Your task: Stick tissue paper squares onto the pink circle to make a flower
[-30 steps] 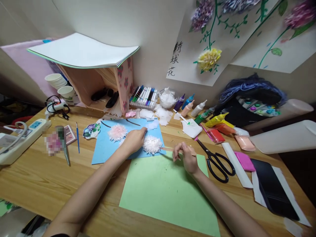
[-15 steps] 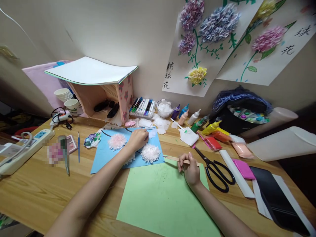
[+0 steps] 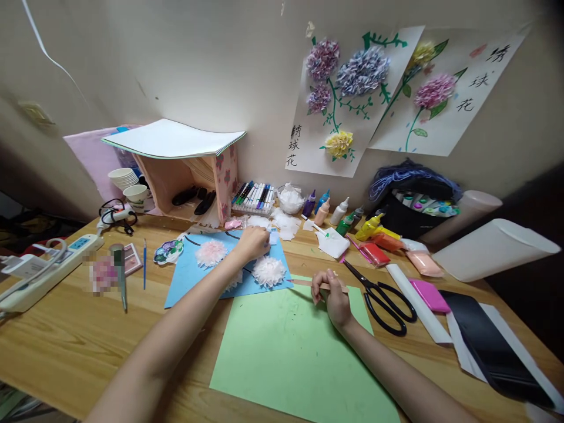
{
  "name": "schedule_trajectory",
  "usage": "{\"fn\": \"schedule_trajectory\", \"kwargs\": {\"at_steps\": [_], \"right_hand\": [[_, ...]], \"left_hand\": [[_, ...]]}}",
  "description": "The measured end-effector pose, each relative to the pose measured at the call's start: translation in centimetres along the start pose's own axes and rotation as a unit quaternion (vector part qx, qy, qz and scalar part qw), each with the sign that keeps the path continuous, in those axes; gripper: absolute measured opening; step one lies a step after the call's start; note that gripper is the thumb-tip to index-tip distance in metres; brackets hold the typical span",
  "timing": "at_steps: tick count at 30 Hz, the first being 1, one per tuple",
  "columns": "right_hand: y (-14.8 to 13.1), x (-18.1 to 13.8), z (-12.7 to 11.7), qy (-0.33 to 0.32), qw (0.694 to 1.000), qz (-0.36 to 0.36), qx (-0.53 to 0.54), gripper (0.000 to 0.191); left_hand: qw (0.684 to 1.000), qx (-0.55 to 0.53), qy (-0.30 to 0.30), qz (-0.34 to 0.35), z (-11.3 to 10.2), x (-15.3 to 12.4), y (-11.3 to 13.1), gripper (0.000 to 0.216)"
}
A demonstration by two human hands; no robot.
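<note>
Blue paper [image 3: 185,288] lies on the table, bearing a pink tissue-paper flower [image 3: 211,254] and a white tissue-paper flower [image 3: 269,271]; another white bloom is partly covered by my left forearm. My left hand [image 3: 253,242] is over the paper's upper right part, fingers curled down near small pale paper pieces [image 3: 274,236]; whatever its fingertips hold is hidden. My right hand [image 3: 332,296] is closed around a slim wooden pencil [image 3: 304,283], which points left toward the blue paper's corner. Beneath it lies a green sheet [image 3: 286,352].
Black-handled scissors [image 3: 383,299] lie right of the green sheet. Paint bottles [image 3: 339,210], a bowl of white tissue [image 3: 289,200] and a marker box [image 3: 253,198] line the wall. A power strip [image 3: 57,273] sits left; a dark phone-like slab [image 3: 489,341] lies right.
The view has tilted up and shifted slightly. My left hand stays over the blue paper, its fingers a little more bent. My right hand still grips the pencil.
</note>
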State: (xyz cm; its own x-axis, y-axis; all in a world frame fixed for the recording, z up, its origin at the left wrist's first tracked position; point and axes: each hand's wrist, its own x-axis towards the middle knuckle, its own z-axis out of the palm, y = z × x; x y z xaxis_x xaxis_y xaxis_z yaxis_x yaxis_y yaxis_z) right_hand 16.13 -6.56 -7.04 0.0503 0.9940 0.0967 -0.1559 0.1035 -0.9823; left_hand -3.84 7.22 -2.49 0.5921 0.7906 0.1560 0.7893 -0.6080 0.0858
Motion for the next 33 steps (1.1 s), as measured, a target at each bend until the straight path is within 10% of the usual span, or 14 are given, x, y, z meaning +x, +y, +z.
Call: {"fn": "schedule_trajectory", "kwargs": {"at_steps": [9, 14, 26, 33], "right_hand": [[0.2, -0.2, 0.4, -0.030, 0.998, -0.038, -0.043, 0.055], [0.1, -0.7, 0.4, -0.079, 0.978, -0.143, -0.127, 0.053], [-0.5, -0.1, 1.3, -0.224, 0.847, -0.425, -0.228, 0.040], [-0.5, 0.0, 1.7, -0.252, 0.822, -0.427, -0.280, 0.036]], "left_hand": [[0.986, -0.121, 0.084, -0.072, -1.9, -2.4, -0.3, 0.018], [0.952, -0.293, 0.086, 0.006, -4.2, -8.1, 2.9, 0.021], [0.989, -0.119, 0.090, -0.012, 0.5, -11.6, 4.8, 0.010], [0.989, -0.097, 0.108, -0.016, 0.5, -11.8, 4.7, 0.011]]}}
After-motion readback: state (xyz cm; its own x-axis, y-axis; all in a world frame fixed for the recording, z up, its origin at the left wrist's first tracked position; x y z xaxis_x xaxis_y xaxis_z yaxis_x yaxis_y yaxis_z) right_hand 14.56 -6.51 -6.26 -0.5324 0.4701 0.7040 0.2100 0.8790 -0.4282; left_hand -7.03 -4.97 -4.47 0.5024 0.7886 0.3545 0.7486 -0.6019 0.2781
